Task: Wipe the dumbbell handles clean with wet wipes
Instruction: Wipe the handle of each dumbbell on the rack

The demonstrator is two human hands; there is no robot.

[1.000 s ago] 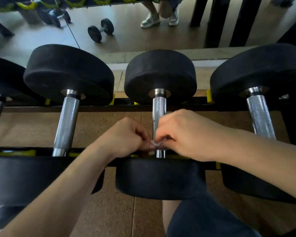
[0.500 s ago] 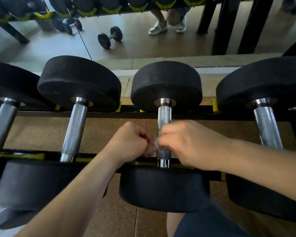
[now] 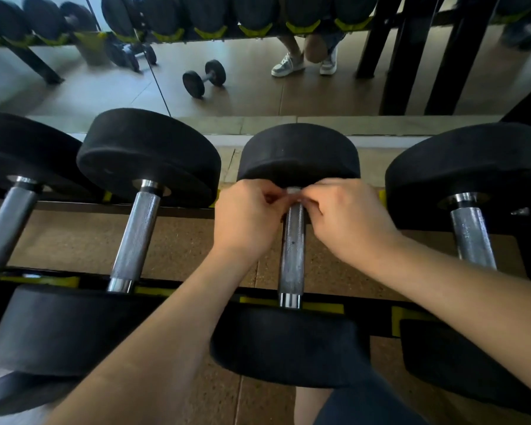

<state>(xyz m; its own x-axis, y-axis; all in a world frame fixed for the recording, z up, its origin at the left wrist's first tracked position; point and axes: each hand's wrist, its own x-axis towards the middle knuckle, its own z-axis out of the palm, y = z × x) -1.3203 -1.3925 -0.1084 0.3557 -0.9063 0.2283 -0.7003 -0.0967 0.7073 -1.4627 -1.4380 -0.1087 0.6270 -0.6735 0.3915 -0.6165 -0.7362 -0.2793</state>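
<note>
A black dumbbell lies on the rack in front of me, its knurled steel handle [image 3: 292,256] running away from me. My left hand [image 3: 246,219] and my right hand [image 3: 347,219] meet at the far end of that handle, just under the far weight head [image 3: 298,151]. Between their fingertips both pinch a small white wet wipe [image 3: 293,191], wrapped over the top of the handle. Most of the wipe is hidden by my fingers. The near part of the handle is bare.
More dumbbells lie alongside, with handles to the left [image 3: 135,234] and right [image 3: 471,237]. The black rack rail with yellow pads [image 3: 322,306] crosses under the near heads. A mirror behind reflects a loose dumbbell [image 3: 204,78] and white sneakers [image 3: 288,65].
Both hands have slid with the wipe along the handle, from its near end to its far end by the far weight head. The camera has tilted up a little.
</note>
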